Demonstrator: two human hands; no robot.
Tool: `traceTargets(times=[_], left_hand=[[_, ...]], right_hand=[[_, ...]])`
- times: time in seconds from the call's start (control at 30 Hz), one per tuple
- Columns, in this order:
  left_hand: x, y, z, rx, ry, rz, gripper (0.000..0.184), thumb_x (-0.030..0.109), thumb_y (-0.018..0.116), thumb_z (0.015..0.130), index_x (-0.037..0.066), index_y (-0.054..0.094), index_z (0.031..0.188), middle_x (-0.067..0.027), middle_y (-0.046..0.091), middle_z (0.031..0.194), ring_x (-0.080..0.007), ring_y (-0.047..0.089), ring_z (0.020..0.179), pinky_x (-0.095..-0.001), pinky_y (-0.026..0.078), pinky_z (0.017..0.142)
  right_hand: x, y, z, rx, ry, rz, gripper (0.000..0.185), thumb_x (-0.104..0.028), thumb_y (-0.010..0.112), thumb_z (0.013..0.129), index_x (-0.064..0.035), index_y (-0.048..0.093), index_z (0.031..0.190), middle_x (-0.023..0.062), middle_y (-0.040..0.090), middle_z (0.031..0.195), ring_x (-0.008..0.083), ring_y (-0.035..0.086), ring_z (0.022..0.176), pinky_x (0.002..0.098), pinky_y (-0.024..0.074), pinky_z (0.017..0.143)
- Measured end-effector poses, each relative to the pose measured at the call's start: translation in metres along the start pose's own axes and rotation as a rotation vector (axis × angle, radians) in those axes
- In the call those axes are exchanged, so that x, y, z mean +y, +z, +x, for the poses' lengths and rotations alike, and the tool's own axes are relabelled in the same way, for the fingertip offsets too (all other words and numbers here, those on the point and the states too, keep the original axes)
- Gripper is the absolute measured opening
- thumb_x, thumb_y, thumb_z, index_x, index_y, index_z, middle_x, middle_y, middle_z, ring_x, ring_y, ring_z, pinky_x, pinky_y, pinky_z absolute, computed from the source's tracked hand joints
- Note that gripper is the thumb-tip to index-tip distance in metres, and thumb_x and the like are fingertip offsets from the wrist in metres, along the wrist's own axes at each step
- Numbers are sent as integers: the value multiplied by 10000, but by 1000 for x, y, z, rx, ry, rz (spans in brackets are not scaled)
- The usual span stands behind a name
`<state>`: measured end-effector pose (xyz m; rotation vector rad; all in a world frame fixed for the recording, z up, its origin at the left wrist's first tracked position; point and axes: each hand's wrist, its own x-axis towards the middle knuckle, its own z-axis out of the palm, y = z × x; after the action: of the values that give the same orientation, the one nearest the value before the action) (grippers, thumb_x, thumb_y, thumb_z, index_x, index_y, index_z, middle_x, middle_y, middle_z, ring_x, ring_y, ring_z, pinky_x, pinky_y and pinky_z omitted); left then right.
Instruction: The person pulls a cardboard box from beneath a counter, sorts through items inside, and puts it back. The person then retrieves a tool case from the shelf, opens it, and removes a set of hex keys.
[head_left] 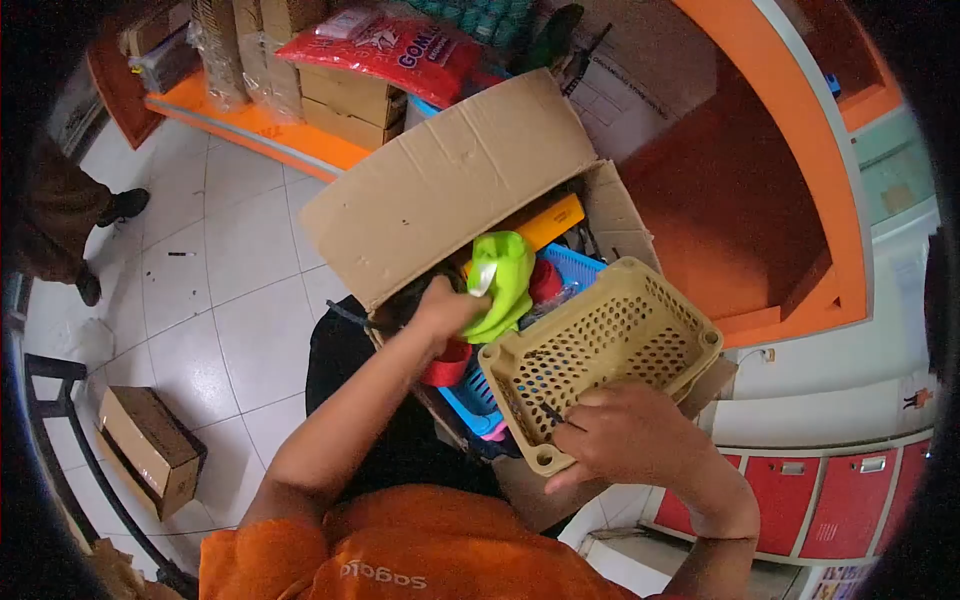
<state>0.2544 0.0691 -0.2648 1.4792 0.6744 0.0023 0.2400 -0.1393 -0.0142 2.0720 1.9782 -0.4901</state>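
My left hand (447, 308) is closed on a lime-green cloth item (507, 282) with a white label, just above the opening of a large cardboard box (450, 170). A tan perforated plastic basket (610, 345) lies tilted over the box's right side. My right hand (630, 432) grips its near rim, and a small dark piece (551, 412) shows by the fingertips. Inside the box are a blue plastic basket (575, 266), a yellow-orange flat object (553, 222) and a red round item (447, 364). The box's lower contents are hidden.
An orange shelf (260, 135) at the back holds cardboard boxes and a red plastic package (385, 55). A small open carton (150, 450) sits on the tiled floor at left. Another person's legs (65, 215) stand far left. Red lockers (780, 500) line the lower right.
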Motion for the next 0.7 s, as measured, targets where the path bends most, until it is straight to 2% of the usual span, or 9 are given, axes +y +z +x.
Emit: traceTargets(times=[0.07,0.2,0.27,0.33,0.4,0.47,0.53,0.57,0.7], left_hand=[[-11,-5,25,-269,-256,-454,553,289,772,739,-111,638,1097,-229,699,1059,-307,703,936,-400,557,828],[-3,0,21,-284,-129,-351,518,330,715,790,-78,682,1109,-190,727,976,-280,715,870,-394,566,763],[9,4,6,-27,84,354,608,426,716,791,-57,686,1158,-283,680,1135,-424,673,1014,-458,540,895],[1,17,-14,192,533,580,598,438,730,762,2,704,1172,-320,624,1216,-448,602,1134,-482,484,998],[22,12,-35,-24,458,180,366,338,733,754,93,780,1021,-315,603,1264,-424,569,1208,-450,460,1039],[29,10,-34,-46,366,143,321,286,740,734,84,783,980,-319,570,1321,-441,601,1168,-432,482,1019],[31,13,-46,37,564,48,349,253,734,719,54,765,1003,-346,523,1360,-461,637,1089,-432,513,983],[28,18,-42,25,722,26,339,222,680,787,40,750,1064,-291,584,1310,-439,618,1144,-442,495,1010],[35,29,-61,-10,716,146,387,100,596,795,8,689,1159,-330,519,1355,-490,616,1077,-495,512,970]], right_hand=[[-1,0,1,-20,7,6,505,-602,601,837,-104,605,761,39,623,691,232,675,735,376,549,642],[-4,1,1,-11,18,-34,492,-607,647,784,-116,616,763,18,629,734,209,669,765,341,534,626],[-7,-1,4,-7,24,-45,482,-599,658,777,-119,613,766,15,627,737,206,668,763,343,533,627],[-7,-1,3,26,29,-47,481,-603,663,767,-126,611,753,9,629,741,202,665,759,347,532,625],[-6,-1,4,32,28,-45,481,-608,657,774,-130,611,747,9,624,728,206,665,752,358,532,631],[-8,-5,5,13,38,-53,484,-612,640,797,-132,612,748,17,614,696,217,666,742,376,533,644],[-11,-14,8,3,43,-65,481,-618,666,766,-140,628,735,15,614,691,215,661,725,379,526,642],[-10,-16,9,-5,51,-65,480,-622,679,750,-144,637,729,14,615,689,215,658,716,380,523,641],[-13,-15,1,-28,66,-63,492,-619,748,616,-154,609,699,-22,612,713,176,637,695,330,512,601]])
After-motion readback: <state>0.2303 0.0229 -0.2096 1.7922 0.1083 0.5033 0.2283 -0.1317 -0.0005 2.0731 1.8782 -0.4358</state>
